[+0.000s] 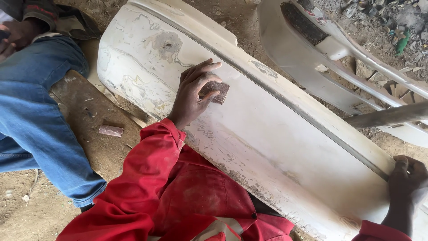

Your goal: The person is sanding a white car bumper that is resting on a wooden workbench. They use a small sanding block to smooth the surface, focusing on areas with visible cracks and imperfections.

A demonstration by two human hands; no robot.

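A white car bumper [276, 134] with worn, flaking paint lies slanted across my lap. My left hand [191, 96] presses a small brown piece of sandpaper [217, 90] flat against the bumper's upper left part, with the fingers and thumb closed over it. My right hand [408, 183] grips the bumper's dark upper edge at the far right. Both my arms are in red sleeves.
Another person in blue jeans [35, 116] sits at the left. A wooden board [96, 129] on the dirt bears a small pinkish block [110, 130]. A second white bumper [330, 49] and a grey bar [388, 116] lie at the upper right, with debris beyond.
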